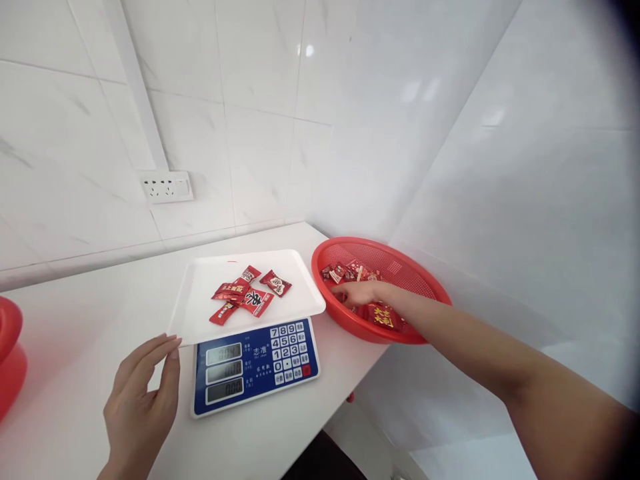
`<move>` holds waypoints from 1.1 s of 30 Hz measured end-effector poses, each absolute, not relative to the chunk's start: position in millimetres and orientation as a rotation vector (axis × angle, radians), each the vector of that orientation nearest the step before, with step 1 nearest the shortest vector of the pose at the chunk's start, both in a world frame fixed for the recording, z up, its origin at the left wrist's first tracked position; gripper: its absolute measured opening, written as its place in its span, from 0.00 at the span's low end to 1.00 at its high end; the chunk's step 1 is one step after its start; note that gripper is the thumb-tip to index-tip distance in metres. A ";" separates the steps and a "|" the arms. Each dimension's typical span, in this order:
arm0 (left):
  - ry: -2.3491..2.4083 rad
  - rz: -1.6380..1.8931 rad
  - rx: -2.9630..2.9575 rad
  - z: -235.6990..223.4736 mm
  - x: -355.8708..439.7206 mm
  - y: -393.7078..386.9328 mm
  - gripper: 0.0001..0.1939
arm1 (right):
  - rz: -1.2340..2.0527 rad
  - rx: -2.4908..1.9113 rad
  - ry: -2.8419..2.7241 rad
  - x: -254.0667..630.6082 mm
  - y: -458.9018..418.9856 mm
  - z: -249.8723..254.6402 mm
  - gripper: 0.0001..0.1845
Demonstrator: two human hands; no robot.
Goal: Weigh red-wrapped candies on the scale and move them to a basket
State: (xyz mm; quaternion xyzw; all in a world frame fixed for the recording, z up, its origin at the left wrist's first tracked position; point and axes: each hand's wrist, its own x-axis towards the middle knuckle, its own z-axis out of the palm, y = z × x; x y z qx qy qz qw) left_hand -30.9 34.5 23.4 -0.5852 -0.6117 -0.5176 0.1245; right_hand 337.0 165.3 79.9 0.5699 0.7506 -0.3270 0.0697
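Note:
A blue and white electronic scale (pixel 255 363) stands on the white counter, its white weighing tray (pixel 200 313) carrying several red wrapped candies (pixel 249 291). My left hand (pixel 143 393) rests beside the scale's left front corner, fingers loosely apart, fingertips close to the tray's edge, holding nothing. My right hand (pixel 356 293) reaches into the red plastic basket (pixel 400 257) on the right, fingers curled down among the red candies (pixel 383 315) inside. What those fingers hold is hidden.
A white socket strip (pixel 166 186) is fixed to the tiled wall behind the scale. Part of another red container (pixel 9 357) shows at the far left edge. The counter's front edge runs just below the scale and basket.

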 end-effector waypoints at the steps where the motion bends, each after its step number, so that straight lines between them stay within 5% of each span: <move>1: -1.780 -1.508 -1.703 22.7 -31.2 34.6 0.09 | -0.996 1.723 2.272 342.0 168.2 81.8 0.18; 11: -1.716 -1.539 -1.711 21.6 -32.9 34.5 0.08 | -1.316 2.146 2.619 350.9 174.4 124.1 0.21; 16: -1.647 -1.540 -1.717 20.3 -34.4 34.6 0.07 | -1.228 2.266 2.687 322.9 173.3 134.4 0.18; 25: -1.550 -1.575 -1.780 16.6 -38.2 35.5 0.08 | -1.297 2.022 2.668 249.2 163.0 128.7 0.13; 33: -1.529 -1.606 -1.774 18.8 -39.2 35.2 0.09 | -0.882 2.349 2.646 273.8 160.0 132.3 0.09</move>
